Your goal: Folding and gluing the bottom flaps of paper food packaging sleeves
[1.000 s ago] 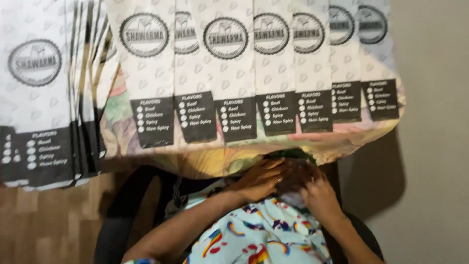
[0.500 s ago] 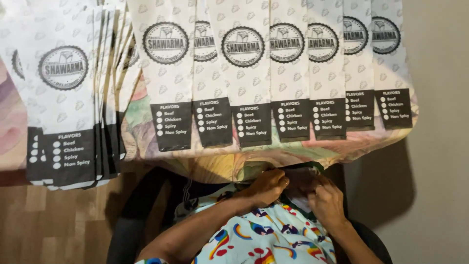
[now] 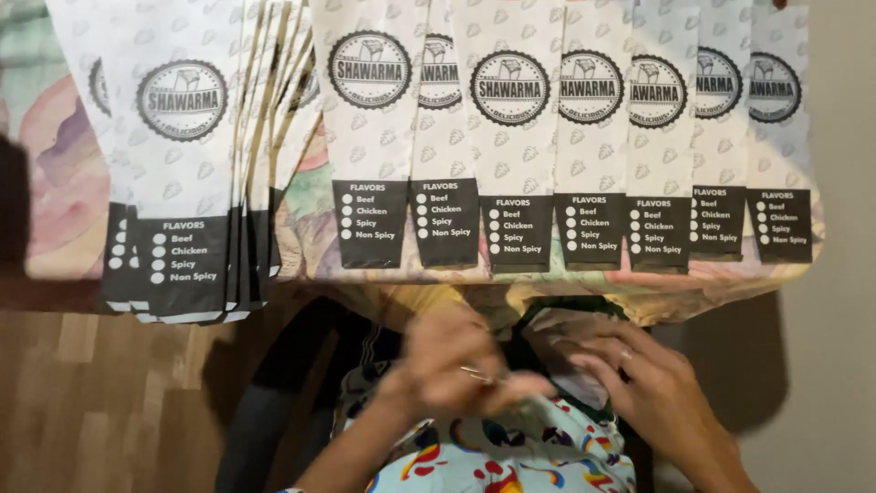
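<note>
A row of flat white paper sleeves [image 3: 511,137], each printed with a round dark emblem and a black rectangular panel at its lower end, is laid overlapping along the near edge of the table [image 3: 55,201], which is covered by a soft cloth patterned in pastel swirls. Towards the table's left end a thicker stack of the same sleeves [image 3: 182,173] is fanned out, its black ends hanging over the near edge. Below the edge, above the lap, the left hand [image 3: 447,361] is seen blurred, its fingers [image 3: 511,388] curled and pinched on a small thin metallic piece [image 3: 476,372] whose exact kind cannot be told. Just beside it, the right hand [image 3: 652,383] is held with fingers loosely spread and bent, resting on a crumpled pale piece of paper or fabric [image 3: 570,342]; whether anything is gripped cannot be told. A smooth garment with bright multicoloured shapes [image 3: 511,456] is seen beneath both hands, and wood-grain flooring [image 3: 100,402] lies to the left.
</note>
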